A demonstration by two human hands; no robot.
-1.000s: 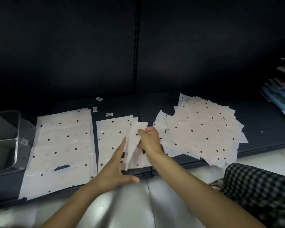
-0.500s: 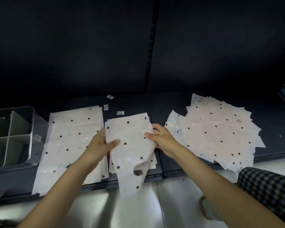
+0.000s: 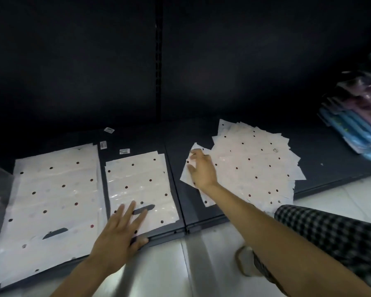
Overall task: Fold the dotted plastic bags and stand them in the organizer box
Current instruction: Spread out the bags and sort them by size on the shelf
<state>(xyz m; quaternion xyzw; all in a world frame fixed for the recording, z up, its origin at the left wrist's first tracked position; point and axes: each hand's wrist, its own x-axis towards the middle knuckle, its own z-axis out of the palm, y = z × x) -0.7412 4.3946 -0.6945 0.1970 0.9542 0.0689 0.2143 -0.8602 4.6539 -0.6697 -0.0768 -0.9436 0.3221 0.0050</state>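
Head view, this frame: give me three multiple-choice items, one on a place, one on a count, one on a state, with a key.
1. Where does the left hand rest?
A. on the middle stack
B. on the checked cloth
C. on the floor

2. How many groups of dotted bags lie on the shelf?
A. one
B. three
C. five

3. How does the right-hand pile lie?
A. squared up
B. fanned, loose
C. rolled

Key: A, fingers flat near the handle slot; B, two neat stacks plus one pile; B, corners stick out all round where the right hand reaches.

Glossy, crinkled plastic bags lie on a matt dark shelf.
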